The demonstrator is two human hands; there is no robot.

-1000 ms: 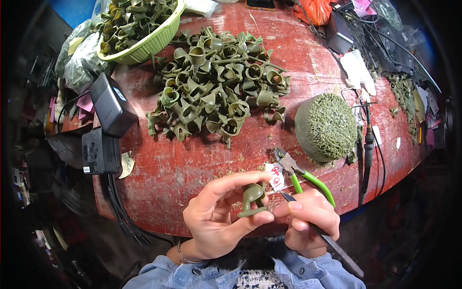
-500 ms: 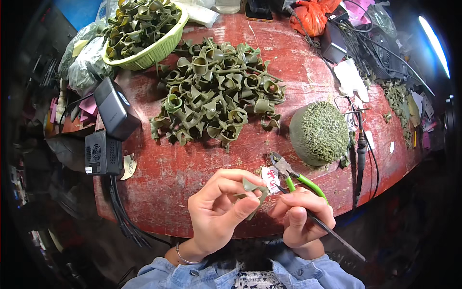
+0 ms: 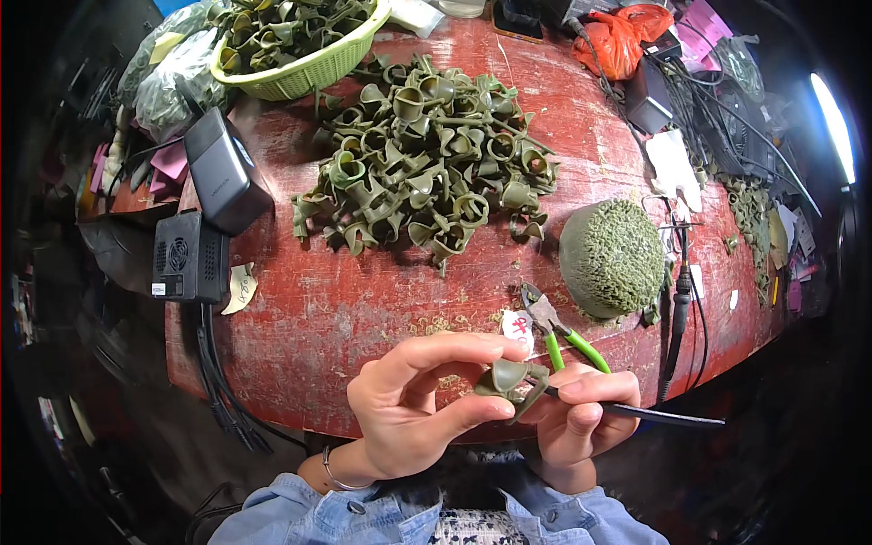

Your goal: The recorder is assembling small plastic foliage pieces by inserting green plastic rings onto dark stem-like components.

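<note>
Over the near table edge, my left hand (image 3: 400, 404) pinches a small olive-green moulded piece (image 3: 507, 374) with a cup-like hollow and thin arms between thumb and fingers. My right hand (image 3: 586, 418) is closed round a slim dark file-like tool (image 3: 677, 418). Its front end meets the piece, and its tail sticks out to the right; the exact kind of tool is not clear. Just beyond the hands lie side cutters (image 3: 545, 315) with green handles and a white paper tag (image 3: 518, 332). A large pile of similar olive-green pieces (image 3: 427, 173) covers the table's middle.
A round block (image 3: 613, 259) topped with green crumbs stands at right, near a black pen-like tool with a cable (image 3: 679, 309). A green basket (image 3: 300, 80) full of pieces is at far left. Black boxes (image 3: 191, 259) with cables line the left edge of the red table (image 3: 300, 336).
My left hand has turned the piece so its hollow shows more. My right hand has come closer, bringing the tool against it and swinging its tail up. The whole view has shifted slightly.
</note>
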